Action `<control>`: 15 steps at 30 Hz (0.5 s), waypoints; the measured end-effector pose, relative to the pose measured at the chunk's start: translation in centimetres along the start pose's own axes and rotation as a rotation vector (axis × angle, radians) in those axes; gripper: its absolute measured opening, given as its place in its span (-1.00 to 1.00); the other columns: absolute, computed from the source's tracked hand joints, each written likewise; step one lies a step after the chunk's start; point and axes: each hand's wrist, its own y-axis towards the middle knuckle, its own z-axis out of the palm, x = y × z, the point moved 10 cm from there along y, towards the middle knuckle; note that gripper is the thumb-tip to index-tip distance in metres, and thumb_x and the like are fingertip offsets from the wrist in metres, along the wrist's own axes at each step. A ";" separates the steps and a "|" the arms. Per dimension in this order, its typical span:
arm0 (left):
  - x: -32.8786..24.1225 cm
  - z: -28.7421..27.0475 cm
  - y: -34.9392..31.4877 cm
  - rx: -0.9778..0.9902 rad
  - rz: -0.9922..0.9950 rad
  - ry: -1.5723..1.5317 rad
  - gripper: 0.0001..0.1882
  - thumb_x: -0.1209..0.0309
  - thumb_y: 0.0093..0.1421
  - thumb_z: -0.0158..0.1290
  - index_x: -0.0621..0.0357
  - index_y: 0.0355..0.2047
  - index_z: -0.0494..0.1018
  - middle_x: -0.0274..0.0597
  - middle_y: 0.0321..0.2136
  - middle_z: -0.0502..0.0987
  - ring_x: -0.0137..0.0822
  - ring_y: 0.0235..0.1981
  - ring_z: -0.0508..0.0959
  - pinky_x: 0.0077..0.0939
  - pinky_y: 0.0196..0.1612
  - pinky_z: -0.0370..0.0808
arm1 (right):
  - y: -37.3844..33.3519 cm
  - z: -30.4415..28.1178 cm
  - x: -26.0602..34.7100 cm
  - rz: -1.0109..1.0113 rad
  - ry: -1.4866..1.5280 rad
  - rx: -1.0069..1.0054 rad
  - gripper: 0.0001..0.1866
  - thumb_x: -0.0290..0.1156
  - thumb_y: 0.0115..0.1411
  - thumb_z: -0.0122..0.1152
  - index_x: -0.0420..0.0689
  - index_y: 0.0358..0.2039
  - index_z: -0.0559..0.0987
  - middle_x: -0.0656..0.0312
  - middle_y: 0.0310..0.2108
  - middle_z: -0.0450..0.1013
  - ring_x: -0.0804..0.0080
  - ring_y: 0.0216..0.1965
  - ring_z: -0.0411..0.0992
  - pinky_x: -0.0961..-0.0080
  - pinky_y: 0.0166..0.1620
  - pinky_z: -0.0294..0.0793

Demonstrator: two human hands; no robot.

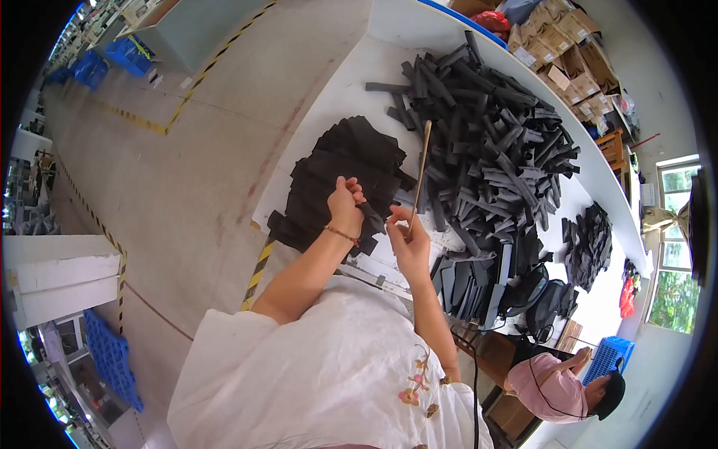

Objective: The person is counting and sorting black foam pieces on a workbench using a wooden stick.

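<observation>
My left hand [345, 208], with a beaded bracelet at the wrist, is closed on a small black fabric piece [370, 219] that hangs between my hands. Held upright in the closed fingers of my right hand [410, 243] is a thin wooden stick [423, 163], its rounded end pointing away from me. Below my left hand spreads a layered stack of flat black fabric pieces [329, 165] at the table's left end. Just beyond the stick lies a large heap of black fabric tubes [493, 150].
The white table [359, 82] has a raised rim along its far side. Folded black pieces [467, 284], black bags [535, 295] and another dark pile [587, 243] lie to the right. A co-worker in pink [550, 389] sits there. Cardboard boxes [561, 45] stand behind the rim.
</observation>
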 end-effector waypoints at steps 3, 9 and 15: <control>0.2 -0.6 1.0 -0.016 -0.017 -0.023 -0.66 0.18 0.34 -0.13 0.15 -0.44 0.43 -0.36 -0.66 0.39 -0.56 -0.74 0.27 -0.71 -0.63 0.21 | -1.3 1.3 1.3 -0.228 -0.261 0.070 -0.78 -0.65 0.16 0.11 -0.20 -0.17 0.52 0.41 -0.40 0.36 0.72 -0.53 0.27 0.76 -0.50 0.20; 0.1 4.3 -3.5 0.373 -0.076 0.549 -0.58 0.07 0.26 0.00 0.21 -0.18 0.47 -0.23 -0.49 0.56 -0.48 -0.57 0.49 -0.67 -0.46 0.40 | 1.4 -2.3 -1.7 -0.059 -0.039 -0.107 -0.90 -0.46 0.22 0.16 -0.20 -0.27 0.51 0.45 -0.69 0.25 0.75 -0.67 0.16 0.74 -0.60 0.08; 4.3 8.1 -10.0 1.055 -0.040 1.110 -0.71 0.25 0.30 -0.04 0.27 -0.24 0.43 -0.36 -0.61 0.39 -0.55 -0.64 0.42 -0.58 -0.46 0.48 | 1.9 -4.3 2.6 -0.452 -0.414 -0.277 -0.95 -0.51 0.20 0.17 -0.20 -0.34 0.50 0.38 -0.59 0.32 0.71 -0.59 0.18 0.70 -0.53 0.17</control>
